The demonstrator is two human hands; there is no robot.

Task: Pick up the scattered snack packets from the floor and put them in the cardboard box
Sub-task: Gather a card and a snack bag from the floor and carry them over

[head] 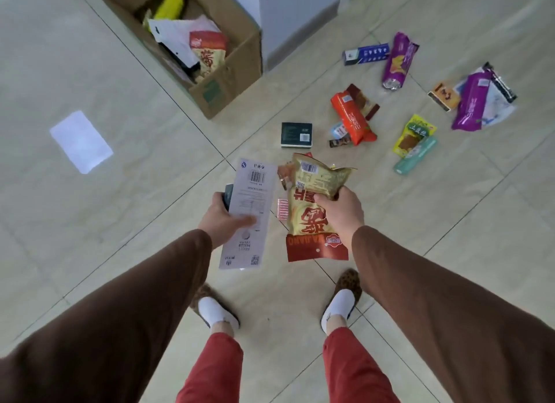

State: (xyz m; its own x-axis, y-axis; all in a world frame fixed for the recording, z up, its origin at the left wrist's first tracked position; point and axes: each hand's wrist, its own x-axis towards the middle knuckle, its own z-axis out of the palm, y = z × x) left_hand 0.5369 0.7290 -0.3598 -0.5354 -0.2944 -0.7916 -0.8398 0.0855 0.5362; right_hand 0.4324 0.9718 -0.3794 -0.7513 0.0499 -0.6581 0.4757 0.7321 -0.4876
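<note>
Plainly, both hands are loaded and the box is the next stop. The right hand (338,213) has its fingers closed round the upper part of a yellow and red snack bag (312,210), pinching it near the top so the rest hangs down; a smaller packet seems tucked behind it, though I cannot tell what it is. The left hand (223,219) holds a flat white packet (250,213) with the thumb pressed across its face and the fingers curled underneath, along with something dark behind it that is mostly hidden. Holding one load in each hand likely saves a trip.

The cardboard box (228,81) stands open ahead and to the left, with several packets already inside, among them a yellow bag (172,4). More goods lie scattered on the floor (75,57) to the right, well apart from the box: a dark small box (296,134), an orange packet (353,118), two purple packets (398,61) and a green one. So the job looks roughly half done.
</note>
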